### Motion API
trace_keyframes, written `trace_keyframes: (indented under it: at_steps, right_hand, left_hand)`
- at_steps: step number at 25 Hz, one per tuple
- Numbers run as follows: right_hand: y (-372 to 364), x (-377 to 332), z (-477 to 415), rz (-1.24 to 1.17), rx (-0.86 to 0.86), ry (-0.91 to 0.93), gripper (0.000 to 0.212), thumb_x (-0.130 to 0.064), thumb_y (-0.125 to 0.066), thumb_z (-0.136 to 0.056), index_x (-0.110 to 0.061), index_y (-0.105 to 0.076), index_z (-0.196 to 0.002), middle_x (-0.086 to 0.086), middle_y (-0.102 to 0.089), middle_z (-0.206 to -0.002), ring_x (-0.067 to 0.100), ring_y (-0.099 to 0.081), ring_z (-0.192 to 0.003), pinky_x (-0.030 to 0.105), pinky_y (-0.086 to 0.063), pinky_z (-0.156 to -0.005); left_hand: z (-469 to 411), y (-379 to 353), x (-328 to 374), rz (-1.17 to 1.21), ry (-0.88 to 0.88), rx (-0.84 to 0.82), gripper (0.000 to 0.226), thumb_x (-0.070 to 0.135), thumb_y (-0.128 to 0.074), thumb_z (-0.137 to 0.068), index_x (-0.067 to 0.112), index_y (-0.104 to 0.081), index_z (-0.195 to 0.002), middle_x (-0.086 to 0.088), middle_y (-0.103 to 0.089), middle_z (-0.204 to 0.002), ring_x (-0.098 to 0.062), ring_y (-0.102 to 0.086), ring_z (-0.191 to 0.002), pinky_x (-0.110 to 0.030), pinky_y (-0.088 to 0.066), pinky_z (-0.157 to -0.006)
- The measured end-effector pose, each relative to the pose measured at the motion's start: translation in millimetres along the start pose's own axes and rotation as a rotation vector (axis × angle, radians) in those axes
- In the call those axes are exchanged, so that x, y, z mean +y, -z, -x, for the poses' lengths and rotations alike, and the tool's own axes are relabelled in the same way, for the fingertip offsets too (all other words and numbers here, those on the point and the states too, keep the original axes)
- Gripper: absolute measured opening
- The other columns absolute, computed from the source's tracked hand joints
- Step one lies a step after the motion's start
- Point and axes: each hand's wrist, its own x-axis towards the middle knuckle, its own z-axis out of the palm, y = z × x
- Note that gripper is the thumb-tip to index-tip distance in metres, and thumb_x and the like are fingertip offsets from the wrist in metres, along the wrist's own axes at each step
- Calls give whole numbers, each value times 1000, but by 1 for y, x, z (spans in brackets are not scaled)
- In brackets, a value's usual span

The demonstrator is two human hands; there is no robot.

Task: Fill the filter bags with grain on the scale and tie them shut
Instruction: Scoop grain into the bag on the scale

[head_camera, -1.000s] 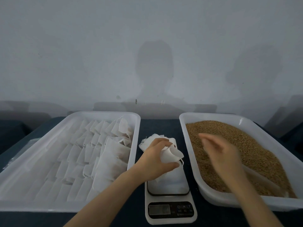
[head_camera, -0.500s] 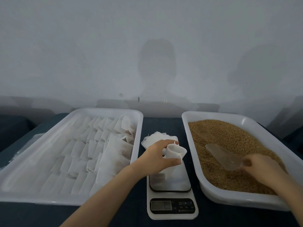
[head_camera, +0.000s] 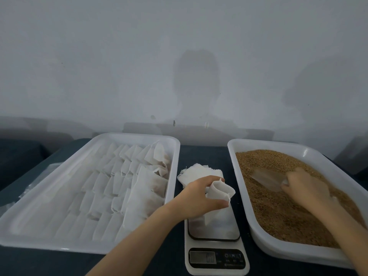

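My left hand (head_camera: 201,198) grips a white filter bag (head_camera: 220,193) by its side, holding it upright with its mouth open over the platform of the white kitchen scale (head_camera: 216,253). My right hand (head_camera: 304,188) holds the handle of a clear plastic scoop (head_camera: 267,179), whose blade lies in the brown grain (head_camera: 278,212) filling the white tray (head_camera: 264,244) on the right. A pile of empty filter bags (head_camera: 196,173) lies behind the scale.
A large white tray (head_camera: 175,156) on the left holds several rows of white filter bags. Everything stands on a dark blue tabletop (head_camera: 203,154) against a pale wall. The scale sits in the narrow gap between the two trays.
My right hand dropped onto the grain tray, took hold of the scoop and pushed it leftward into the grain. My left hand kept the bag over the scale.
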Motion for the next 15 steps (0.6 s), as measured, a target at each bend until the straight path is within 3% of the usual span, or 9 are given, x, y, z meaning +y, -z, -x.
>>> trace_keyframes:
  at_steps: [3,8,12,15]
  right_hand:
    - [-3,-15,-19,-47,-2,17,25,-32,-50,-93,-17,-50,-74,-4,-41,-80,11,-48,-63,25,-38,-50]
    - [-15,-24,-30,-178,-16,48,21,-32,-53,-93,-14,-62,-90,2,-49,-89,17,-53,-73,35,-51,-69]
    - [-16,-13,-27,-421,-21,-12,18,-30,-61,-90,-15,-68,-83,1,-63,-75,15,-59,-60,32,-51,-59]
    - [-10,4,-22,-572,-11,-44,11,-34,-63,-88,-24,-66,-86,-1,-67,-77,17,-62,-61,29,-47,-53]
  left_hand:
    - [-1,0,0,-10,0,-14,53,37,-75,-80,38,-49,-127,19,-56,-114,-4,-56,-105,-17,-49,-86]
    - [-3,0,-2,-24,-4,-13,56,38,-74,-81,35,-49,-130,13,-57,-121,-11,-56,-110,-29,-51,-95]
    - [-4,-1,-3,-22,-17,-6,55,36,-74,-81,33,-49,-130,11,-57,-120,-10,-57,-109,-29,-52,-95]
    - [-5,0,-4,-20,-25,1,52,37,-75,-80,38,-50,-125,17,-57,-114,-7,-57,-105,-26,-52,-93]
